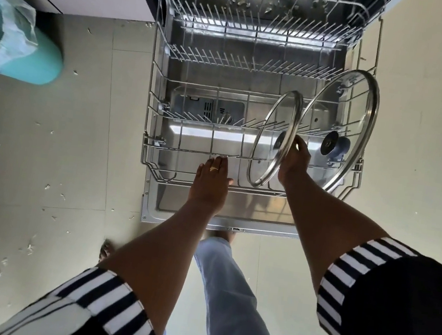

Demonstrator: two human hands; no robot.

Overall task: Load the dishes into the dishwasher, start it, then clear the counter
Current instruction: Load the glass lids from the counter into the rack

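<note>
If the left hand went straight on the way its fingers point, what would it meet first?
Probably the lower rack's front rail, just ahead of the left hand; whether the fingertips already touch it is unclear.

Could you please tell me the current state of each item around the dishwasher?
Steel dishwasher door: open, folded down.
Grey wire lower rack: pulled out over the door.
Smaller steel-rimmed glass lid: on edge in the rack, rim gripped by right hand.
Larger steel-rimmed glass lid: on edge at the rack's right side, untouched.
Left hand: flat on the rack's front rail.
Teal plastic bin: bag-lined, open.
</note>
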